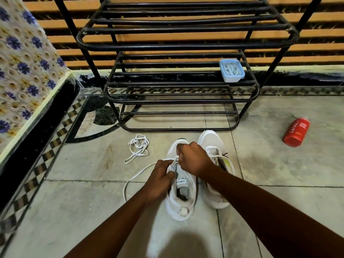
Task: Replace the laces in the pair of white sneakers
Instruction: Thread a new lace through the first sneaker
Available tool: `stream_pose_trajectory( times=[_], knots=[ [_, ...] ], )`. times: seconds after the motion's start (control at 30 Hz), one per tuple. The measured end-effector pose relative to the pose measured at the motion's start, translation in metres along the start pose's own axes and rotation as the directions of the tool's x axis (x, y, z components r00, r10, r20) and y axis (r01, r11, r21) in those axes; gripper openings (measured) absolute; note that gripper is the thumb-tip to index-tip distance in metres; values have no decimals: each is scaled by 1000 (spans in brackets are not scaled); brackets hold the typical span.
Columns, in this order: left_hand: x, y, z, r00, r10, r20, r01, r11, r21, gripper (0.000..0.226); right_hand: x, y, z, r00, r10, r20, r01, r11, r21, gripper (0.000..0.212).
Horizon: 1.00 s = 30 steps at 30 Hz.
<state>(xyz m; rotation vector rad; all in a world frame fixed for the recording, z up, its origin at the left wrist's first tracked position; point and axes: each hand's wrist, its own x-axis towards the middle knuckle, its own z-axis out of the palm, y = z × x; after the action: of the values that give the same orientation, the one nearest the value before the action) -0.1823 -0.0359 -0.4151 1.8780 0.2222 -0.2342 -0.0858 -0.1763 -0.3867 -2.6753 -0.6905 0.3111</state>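
Midway, I judge: both the left hand [161,175] and right hand [193,157] pinch a lace [130,178] at the near sneaker [181,198], while the second sneaker [214,146] at one o'clock awaits, a loose lace [137,147] lying at ten o'clock.

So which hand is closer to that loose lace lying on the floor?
Left. The left hand grips the sneaker just right of the loose lace; the right hand is farther right.
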Motion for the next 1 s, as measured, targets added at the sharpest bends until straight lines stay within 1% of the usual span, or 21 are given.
stream_pose_trajectory(
  times=[0.13, 0.23, 0.33, 0.43, 0.5, 0.6, 0.67, 0.8, 0.87, 0.93, 0.97, 1.0],
  knots=[
    [1, 9, -2, 992, -108, 57, 113, 990, -88, 36, 4, -1, 2, 1000, -27, 8, 26, 998, 59, 23],
    [0, 11, -1, 987, -151, 54, 158, 977, -143, 43, 4, -3, 7, 999, -37, -5, 37, 996, 77, 27],
    [2, 7, -2, 979, -197, 42, 202, 950, -238, 50, 7, 3, 11, 1000, 16, 26, -19, 991, 129, 27],
    [1, 4, -2, 983, -180, 33, 183, 953, -241, 46, 6, 13, 5, 997, 75, 27, -79, 974, 214, 24],
    [0, 4, -2, 985, -174, 20, 174, 958, -228, 43, 6, 18, 1, 998, 64, 28, -69, 960, 271, 24],
    [2, 2, -1, 984, -179, 15, 178, 958, -225, 43, 6, 17, 3, 998, 63, 6, -62, 954, 292, 23],
    [2, 0, -2, 985, -173, 20, 174, 961, -215, 42, 4, 14, 11, 996, 81, -28, -69, 952, 298, 24],
    [1, 0, -5, 988, -150, 34, 154, 968, -199, 40, -4, 3, 25, 979, 144, -146, -82, 928, 363, 21],
    [0, 2, -5, 989, -144, 31, 148, 973, -176, 40, -6, 0, 28, 976, 138, -170, -68, 930, 360, 20],
    [1, 1, -5, 988, -154, 32, 158, 966, -205, 41, -7, 1, 28, 978, 138, -158, -77, 937, 342, 20],
    [3, 1, -4, 987, -155, 30, 158, 961, -228, 38, -7, 2, 26, 978, 143, -150, -87, 940, 330, 20],
    [3, 0, -4, 988, -151, 16, 151, 960, -234, 30, -8, 3, 24, 979, 142, -146, -90, 944, 318, 19]
  ],
)
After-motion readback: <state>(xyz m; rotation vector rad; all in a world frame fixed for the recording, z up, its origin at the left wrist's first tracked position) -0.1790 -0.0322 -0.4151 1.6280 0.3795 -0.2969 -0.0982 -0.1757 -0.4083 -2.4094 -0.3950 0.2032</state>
